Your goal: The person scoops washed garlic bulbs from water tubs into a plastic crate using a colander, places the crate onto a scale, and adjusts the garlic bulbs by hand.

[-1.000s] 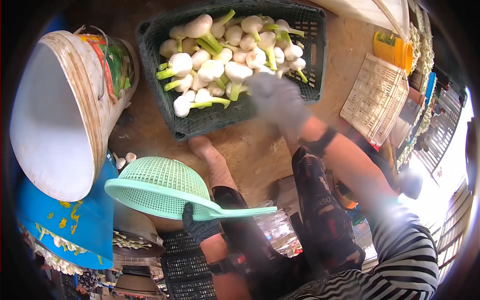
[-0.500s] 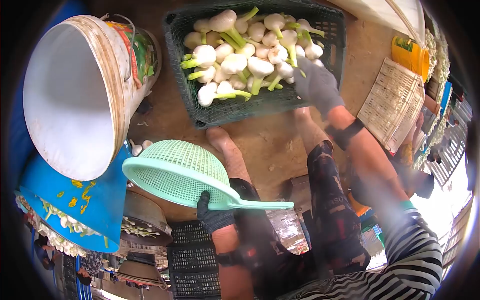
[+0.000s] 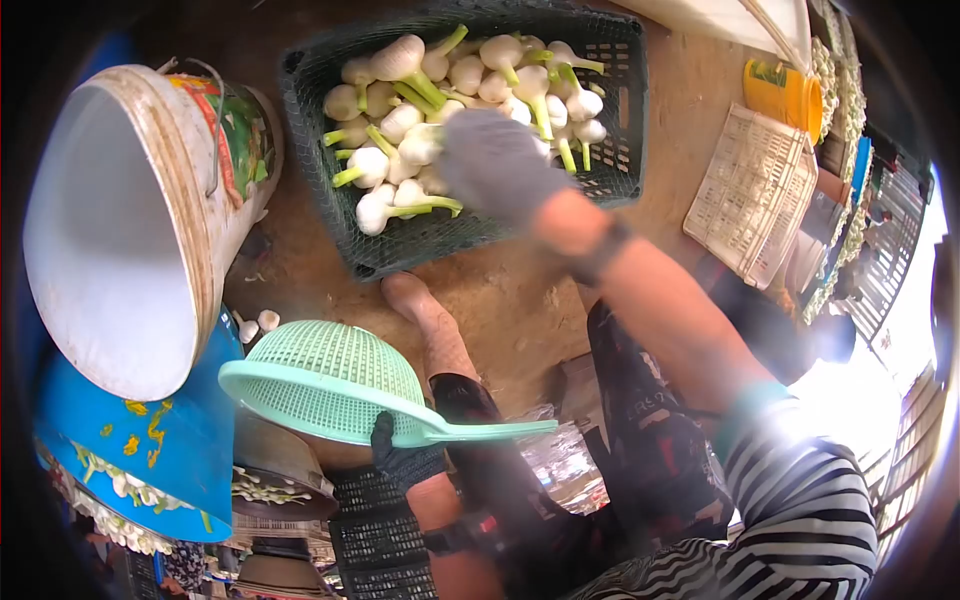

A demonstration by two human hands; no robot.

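My left hand (image 3: 408, 455), in a dark glove, is closed on the edge of a mint-green plastic colander (image 3: 335, 360) with a long handle. The colander is held tilted over my lap, its perforated bowl bulging upward. My right hand (image 3: 500, 168), in a grey glove, reaches over the garlic bulbs (image 3: 405, 60) in a dark green plastic crate (image 3: 350, 235). Its fingers are smeared by motion, and I cannot make out whether they grip a bulb. The bulbs are white with short green stems.
A large white bucket (image 3: 105, 230) lies tipped at the left, above a blue tub (image 3: 130, 420) with garlic showing. Two loose bulbs (image 3: 258, 323) lie on the floor beside them. A cream crate (image 3: 752, 190) and a yellow bucket (image 3: 783, 98) stand at the right.
My right hand has swept left from the crate's right side to over the middle of the bulbs. Several bulbs there are now covered or shifted. My left hand keeps holding the colander.
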